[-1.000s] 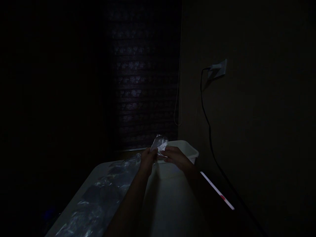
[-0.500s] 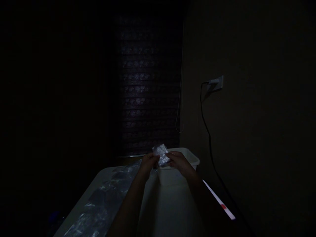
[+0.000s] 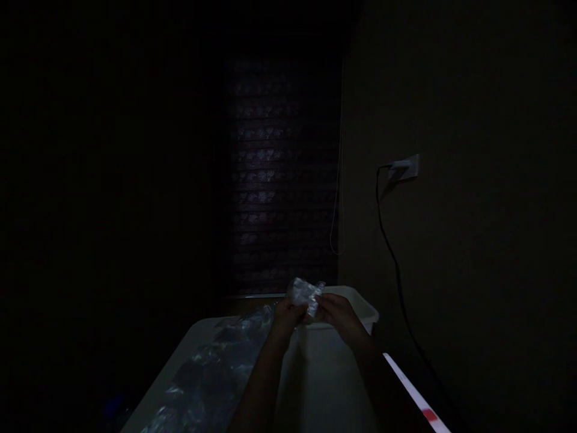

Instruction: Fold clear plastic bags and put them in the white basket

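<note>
Between my two hands is a small, shiny clear plastic bag (image 3: 303,293), crinkled and catching the light; whether anything lies inside it I cannot make out. My left hand (image 3: 287,317) pinches its lower left side, and my right hand (image 3: 332,310) grips its right edge. Both hands are raised in front of a white plastic bin (image 3: 367,310) at the table's far right. Left of my left forearm, several clear plastic bags (image 3: 216,367) lie spread along the white table (image 3: 198,332).
The room is very dark. A blind (image 3: 270,180) hangs behind the table, with a looped cord (image 3: 333,234) at its right. On the right wall, a black cable (image 3: 396,270) drops from a plug in a socket (image 3: 408,167). A bright strip (image 3: 410,388) with a red mark lies at the lower right.
The bag has tilted and turned in my hands, and my right fingers now hold its folded right edge. The whole view has shifted, so everything sits lower and farther right.
</note>
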A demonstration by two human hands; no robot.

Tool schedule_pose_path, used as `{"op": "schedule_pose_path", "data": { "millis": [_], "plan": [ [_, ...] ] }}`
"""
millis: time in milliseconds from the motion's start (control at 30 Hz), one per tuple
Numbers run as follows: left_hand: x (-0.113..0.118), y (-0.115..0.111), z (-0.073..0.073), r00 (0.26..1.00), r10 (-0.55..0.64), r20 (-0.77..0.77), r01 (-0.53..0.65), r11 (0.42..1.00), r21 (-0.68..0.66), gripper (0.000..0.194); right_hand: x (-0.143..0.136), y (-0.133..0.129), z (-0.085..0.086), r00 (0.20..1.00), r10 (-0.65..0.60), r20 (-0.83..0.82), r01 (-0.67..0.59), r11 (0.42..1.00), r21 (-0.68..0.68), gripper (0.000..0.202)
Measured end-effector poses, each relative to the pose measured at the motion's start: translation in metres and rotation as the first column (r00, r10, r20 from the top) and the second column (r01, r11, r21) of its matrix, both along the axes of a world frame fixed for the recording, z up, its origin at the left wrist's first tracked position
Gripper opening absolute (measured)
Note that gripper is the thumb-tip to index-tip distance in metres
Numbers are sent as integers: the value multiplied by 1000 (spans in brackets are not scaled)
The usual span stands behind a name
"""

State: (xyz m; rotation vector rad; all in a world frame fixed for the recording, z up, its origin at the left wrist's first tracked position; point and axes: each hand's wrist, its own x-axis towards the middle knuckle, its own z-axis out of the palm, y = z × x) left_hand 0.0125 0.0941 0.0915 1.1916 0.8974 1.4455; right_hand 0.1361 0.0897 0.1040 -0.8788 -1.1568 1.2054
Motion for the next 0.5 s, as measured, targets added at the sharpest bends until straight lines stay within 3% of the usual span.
{"op": "schedule_pose_path", "data": {
  "millis": [133,333,500],
  "plan": [
    [-2,2,-2,999,21,30,-21,1000,8,16,2,1,-1,995,-28,94,29,999,-16,25],
    [0,-4,8,998,-21,55,20,1000,3,24,-3,-5,5,1000,-22,17,21,999,48,24],
    [0,-7,15,999,-22,43,21,1000,3,21,-7,-7,11,992,-122,35,119,989,83,25]
  ]
}}
